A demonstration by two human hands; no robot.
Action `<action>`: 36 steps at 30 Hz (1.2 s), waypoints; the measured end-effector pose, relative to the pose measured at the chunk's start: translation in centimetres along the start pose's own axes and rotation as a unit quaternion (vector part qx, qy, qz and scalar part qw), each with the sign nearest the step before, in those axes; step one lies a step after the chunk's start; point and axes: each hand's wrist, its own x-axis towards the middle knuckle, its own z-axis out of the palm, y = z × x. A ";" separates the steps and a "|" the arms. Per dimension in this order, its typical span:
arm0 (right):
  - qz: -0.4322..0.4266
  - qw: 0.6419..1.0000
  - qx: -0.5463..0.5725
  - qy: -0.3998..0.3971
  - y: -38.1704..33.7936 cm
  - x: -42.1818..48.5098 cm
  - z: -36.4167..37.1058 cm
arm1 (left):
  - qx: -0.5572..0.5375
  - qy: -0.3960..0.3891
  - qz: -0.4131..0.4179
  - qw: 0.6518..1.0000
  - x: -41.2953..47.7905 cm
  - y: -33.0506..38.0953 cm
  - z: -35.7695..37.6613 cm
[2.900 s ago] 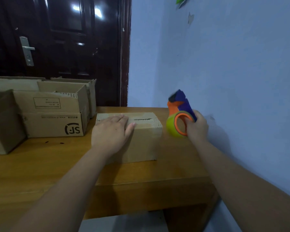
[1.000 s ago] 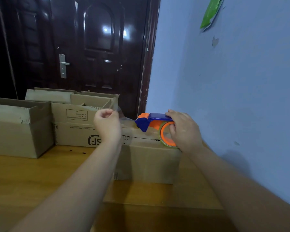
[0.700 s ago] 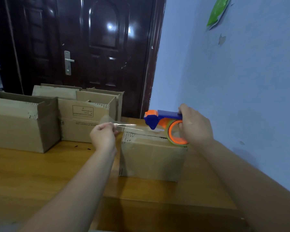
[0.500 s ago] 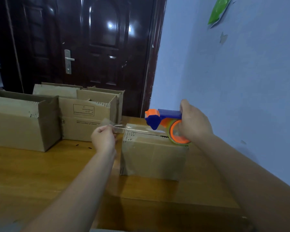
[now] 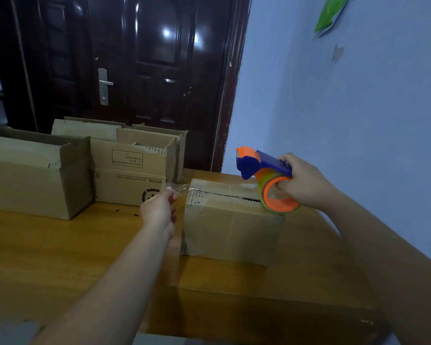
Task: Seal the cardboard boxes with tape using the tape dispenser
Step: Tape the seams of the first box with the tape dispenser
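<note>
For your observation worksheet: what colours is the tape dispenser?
The tape dispenser is blue and orange, shown best in the head view.

Tape dispenser (image 5: 261,165): blue body, orange nose, orange hub entered by right fingers (image 5: 282,187); yellow-green roll. Tape (image 5: 182,188) pinched at left fingers (image 5: 171,195): clear. Cardboard box (image 5: 232,227): plain brown. Wall (image 5: 334,120): pale blue.

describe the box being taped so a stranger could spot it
The wooden table ends at the blue wall. The small cardboard box there stands alone, flaps closed, with an orange tape dispenser at its top edge; the other boxes stand open.
</note>
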 end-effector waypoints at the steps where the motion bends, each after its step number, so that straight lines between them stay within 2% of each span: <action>1: -0.003 1.000 0.012 0.000 0.1 -0.1 0.0 | -0.001 -0.001 -0.002 1.000 0.1 0.1 0.0; 12: 0.004 0.994 0.083 0.066 0.7 -0.6 0.5 | -0.019 -0.014 -0.003 1.000 -0.2 1.3 0.4; 20: -0.023 0.996 0.067 0.052 0.8 -0.8 0.4 | 0.036 -0.021 -0.026 0.999 0.2 -0.4 0.1; 29: -0.024 0.997 0.060 0.052 0.9 -0.7 0.5 | 0.073 -0.068 -0.083 0.992 0.0 -1.4 0.2; 32: -0.023 0.996 0.065 0.054 0.8 -0.7 0.7 | 0.109 -0.070 -0.072 0.989 0.1 -1.3 0.0; 36: -0.028 0.996 0.070 0.052 0.7 -0.8 0.7 | 0.162 -0.075 -0.101 0.979 -0.1 -2.5 -0.5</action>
